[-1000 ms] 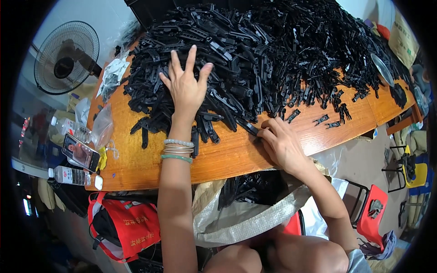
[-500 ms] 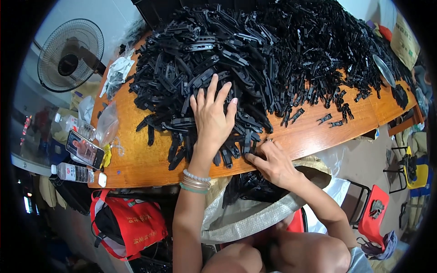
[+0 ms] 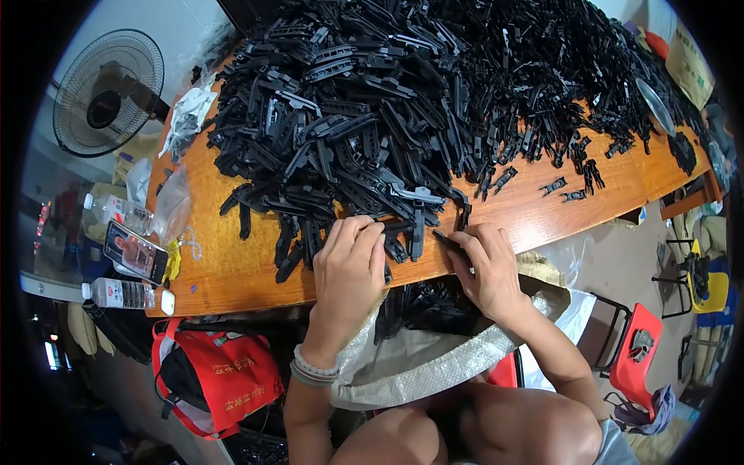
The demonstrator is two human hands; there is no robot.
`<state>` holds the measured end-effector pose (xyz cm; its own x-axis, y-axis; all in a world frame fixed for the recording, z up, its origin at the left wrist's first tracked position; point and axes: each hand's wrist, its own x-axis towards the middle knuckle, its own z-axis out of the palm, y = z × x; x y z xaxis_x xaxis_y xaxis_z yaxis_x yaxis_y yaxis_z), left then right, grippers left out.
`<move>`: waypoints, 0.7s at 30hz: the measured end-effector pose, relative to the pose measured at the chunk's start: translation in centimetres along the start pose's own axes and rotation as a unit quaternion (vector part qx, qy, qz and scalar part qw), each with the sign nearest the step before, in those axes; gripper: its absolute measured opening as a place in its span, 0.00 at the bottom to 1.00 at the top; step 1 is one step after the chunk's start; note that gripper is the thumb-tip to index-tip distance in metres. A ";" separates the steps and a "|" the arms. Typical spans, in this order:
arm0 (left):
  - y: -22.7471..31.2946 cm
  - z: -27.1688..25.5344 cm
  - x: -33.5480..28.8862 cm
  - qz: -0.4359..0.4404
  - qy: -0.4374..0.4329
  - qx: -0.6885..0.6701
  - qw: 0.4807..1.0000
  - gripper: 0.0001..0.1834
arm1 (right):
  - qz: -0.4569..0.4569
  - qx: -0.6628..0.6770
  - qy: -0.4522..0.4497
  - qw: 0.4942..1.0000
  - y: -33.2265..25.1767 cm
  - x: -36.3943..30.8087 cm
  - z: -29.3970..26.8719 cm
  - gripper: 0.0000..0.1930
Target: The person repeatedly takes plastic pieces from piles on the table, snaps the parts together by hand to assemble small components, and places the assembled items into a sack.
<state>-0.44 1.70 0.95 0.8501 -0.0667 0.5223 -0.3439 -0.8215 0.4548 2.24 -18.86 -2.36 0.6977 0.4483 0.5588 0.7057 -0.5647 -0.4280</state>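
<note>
A large heap of long, slightly curved black plastic parts [image 3: 364, 116] covers the middle of the wooden table. At its near edge, my left hand [image 3: 349, 260] is closed, fingers curled down near the table's front edge. What it holds, if anything, is hidden, though a small dark end shows by the thumb. To its right, my right hand [image 3: 490, 267] pinches a black plastic part [image 3: 446, 240] between thumb and fingers. Below the table edge, an open white woven sack [image 3: 434, 380] across my lap holds more black parts [image 3: 426, 306].
Smaller black clips [image 3: 542, 70] are heaped on the right of the wooden table [image 3: 232, 267]. Along the left stand a fan [image 3: 108, 93], a propped phone [image 3: 133, 252] and plastic bottles [image 3: 120, 293]. A red bag [image 3: 232, 380] sits below; a red chair [image 3: 637, 353] is at right.
My left hand has come back from on top of the heap to the table's front edge and its spread fingers have closed. My right hand has shifted slightly right, with a black part now showing.
</note>
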 end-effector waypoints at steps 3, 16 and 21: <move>0.3 0.2 -0.5 -0.033 -0.015 0.021 0.999 0.09 | 0.019 -0.031 0.003 0.999 -0.2 0.3 -0.4 0.15; 3.3 0.9 -3.9 -0.154 0.112 -0.339 0.921 0.07 | 0.258 0.352 0.084 0.896 -1.5 -0.4 -1.7 0.16; 4.9 0.1 -4.2 -0.318 -0.060 -0.522 0.790 0.08 | 0.284 0.590 -0.108 0.748 -2.7 -0.8 -3.3 0.15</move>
<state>-5.67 -2.11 0.89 0.9933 0.0672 -0.0943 0.0793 0.1985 0.9769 -0.61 -19.98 0.70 0.8405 0.5413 -0.0234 -0.1821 0.2416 -0.9531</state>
